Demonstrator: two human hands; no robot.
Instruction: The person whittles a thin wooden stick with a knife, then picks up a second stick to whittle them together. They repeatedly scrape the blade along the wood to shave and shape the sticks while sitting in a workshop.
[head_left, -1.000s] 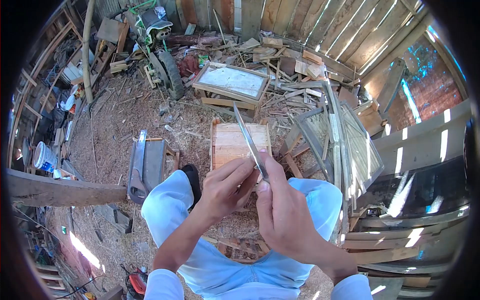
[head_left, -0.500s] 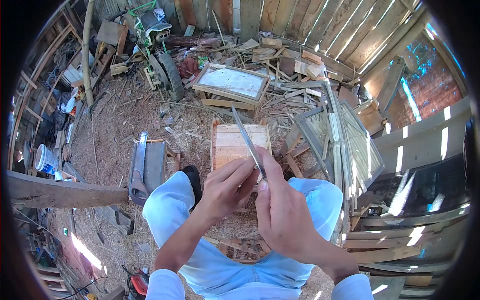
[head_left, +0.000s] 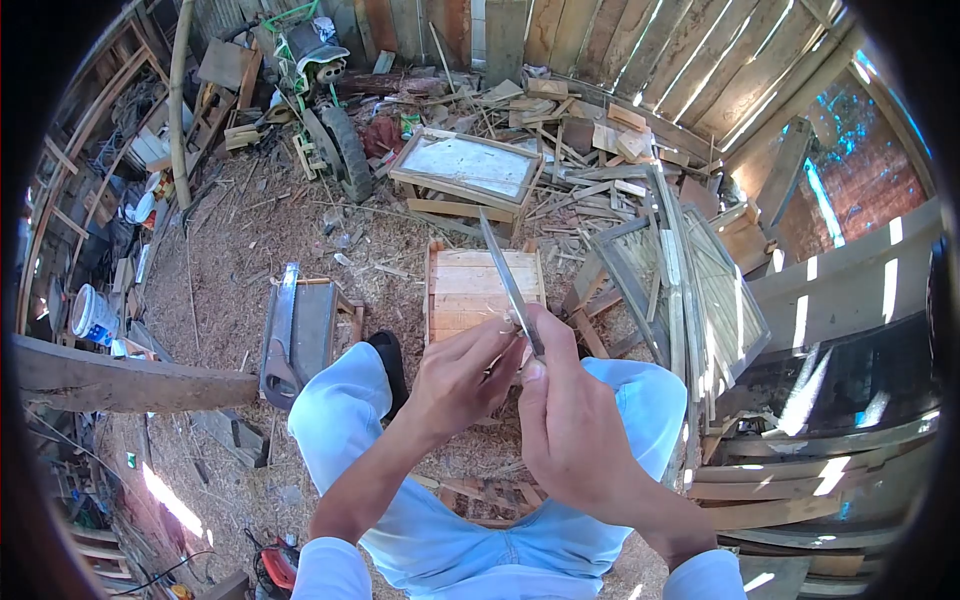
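Observation:
A long, pointed knife (head_left: 506,271) rises from my right hand (head_left: 580,425), its tip aimed away from me. My right fingers are closed around its lower end, thumb uppermost. Close against the blade's left side, my left hand (head_left: 452,378) is pinched shut on something small. A pale sliver shows at those fingertips, but the fingers hide most of it and I cannot make out what it is. Both hands are held above my lap, between my knees. Just beyond them stands a small wooden bench or box (head_left: 485,285) of light planks.
A handsaw (head_left: 283,335) lies on a dark stool (head_left: 315,325) by my left knee. Framed panels (head_left: 690,290) lean at the right. Further off are a white-topped frame (head_left: 465,165), scrap wood (head_left: 590,130) and a wheel (head_left: 345,155). A beam (head_left: 140,375) juts in from the left.
The knife has shifted slightly to the right with my right hand. A pale sliver shows more clearly at my left fingertips. Both hands keep their grip.

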